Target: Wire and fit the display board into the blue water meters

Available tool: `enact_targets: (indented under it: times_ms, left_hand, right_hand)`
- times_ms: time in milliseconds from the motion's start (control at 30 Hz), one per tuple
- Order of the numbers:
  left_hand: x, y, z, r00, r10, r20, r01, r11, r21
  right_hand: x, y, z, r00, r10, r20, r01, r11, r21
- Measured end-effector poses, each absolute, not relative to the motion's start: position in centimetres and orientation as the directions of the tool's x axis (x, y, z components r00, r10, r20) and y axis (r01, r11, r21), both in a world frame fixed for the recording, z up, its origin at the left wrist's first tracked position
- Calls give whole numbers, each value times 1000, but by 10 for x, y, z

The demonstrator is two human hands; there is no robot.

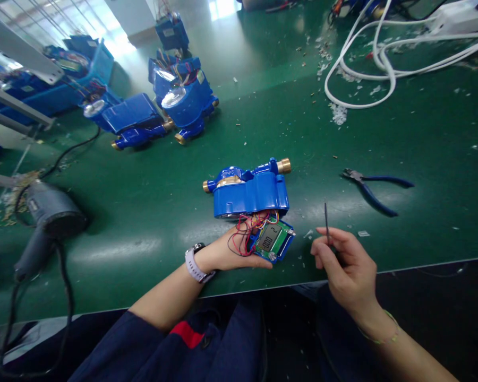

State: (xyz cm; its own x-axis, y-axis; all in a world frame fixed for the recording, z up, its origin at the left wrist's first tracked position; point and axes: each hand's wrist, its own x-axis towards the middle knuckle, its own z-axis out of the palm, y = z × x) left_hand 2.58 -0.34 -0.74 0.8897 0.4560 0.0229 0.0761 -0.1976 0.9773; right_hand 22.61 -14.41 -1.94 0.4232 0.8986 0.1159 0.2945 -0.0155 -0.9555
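My left hand [233, 249] is closed around a small green circuit board with a lit-looking digit display [271, 239], set in a blue frame. Red, black and other thin wires [242, 233] run from the board to a blue water meter [250, 196] with brass threaded ends, which lies on the table just beyond. In my right hand [348, 265], a thin dark rod [325, 220] is pinched between thumb and fingers, pointing up and away from me. What the rod is I cannot make out. The rod and the board are apart.
Cutting pliers [376, 191] lie with handles spread at the right. A grey heat gun [50, 217] with a black cord sits at the left. More blue meters [189, 103] stand at the back left, near a blue crate [103, 69]. White cable [362, 103] loops at the back right among scraps.
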Motion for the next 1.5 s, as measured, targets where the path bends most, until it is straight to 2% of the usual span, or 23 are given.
enact_targets:
  times_ms: [100,267,400,633,933,1100,1500]
  left_hand:
    - [25,-2,-8,894,448,14,91,-212,973]
    - [26,-3,-9,896,443,38,75,-235,969]
    - [27,-4,-8,899,432,76,44,-263,964]
    - [28,-5,-8,902,427,70,2,-165,986]
    - [28,-6,-5,925,376,60,-69,10,998]
    - [26,-6,-6,926,373,64,-61,-20,998]
    - [28,-4,-3,925,363,111,-67,-133,989]
  right_hand:
    - [224,-135,-20,369,912,180,359,39,-933]
    - [219,-127,-18,234,947,219,347,129,-929]
    - [217,-128,-18,155,947,282,454,185,-871]
    - [216,-126,-20,71,937,341,562,245,-790]
    - [215,-127,-21,54,922,382,597,277,-753]
    - [216,-125,-23,39,898,439,624,321,-712]
    - [216,-128,-22,72,909,410,616,282,-736]
